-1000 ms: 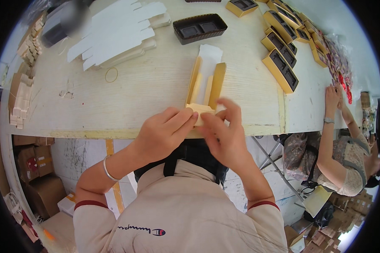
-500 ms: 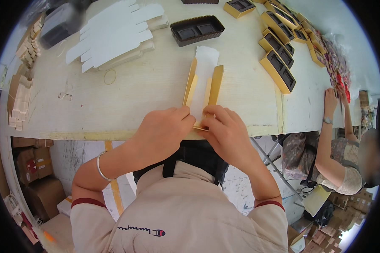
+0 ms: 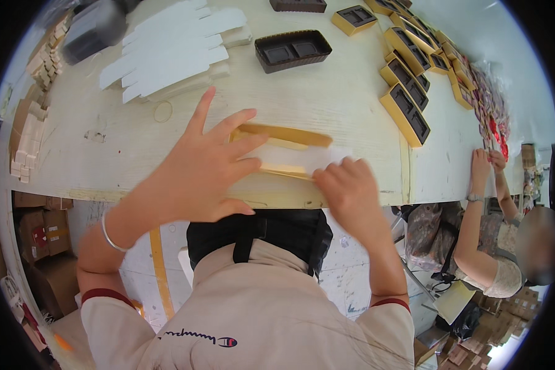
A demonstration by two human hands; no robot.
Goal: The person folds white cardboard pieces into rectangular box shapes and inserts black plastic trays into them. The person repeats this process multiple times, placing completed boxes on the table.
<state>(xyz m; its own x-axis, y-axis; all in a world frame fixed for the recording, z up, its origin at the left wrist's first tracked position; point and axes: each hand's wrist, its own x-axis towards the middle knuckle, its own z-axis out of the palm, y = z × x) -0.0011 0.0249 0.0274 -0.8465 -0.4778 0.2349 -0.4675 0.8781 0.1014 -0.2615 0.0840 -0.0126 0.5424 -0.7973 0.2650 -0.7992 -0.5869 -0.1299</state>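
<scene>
A partly folded gold box (image 3: 290, 133) with a white inside lies crosswise near the table's front edge, its long sides raised. At its right end my right hand (image 3: 350, 191) has its fingers curled around the white end flap. My left hand (image 3: 197, 163) is spread wide over the box's left end, fingers apart and somewhat blurred; whether the fingertips touch the gold side I cannot tell. Beyond the box sits a dark brown plastic tray (image 3: 293, 60) with two hollows. To the left lies a pile of flat white cartons (image 3: 172, 49).
Several gold boxes with dark inserts (image 3: 405, 114) stand at the right. A rubber band (image 3: 163, 111) lies by the cartons. Pale small boxes (image 3: 28, 142) line the left edge. A co-worker's hands (image 3: 488, 160) are at the far right, by red and purple items.
The gold box has turned from pointing away from me to lying crosswise. My left hand has let go and spread open; my right hand has moved right with the flap end.
</scene>
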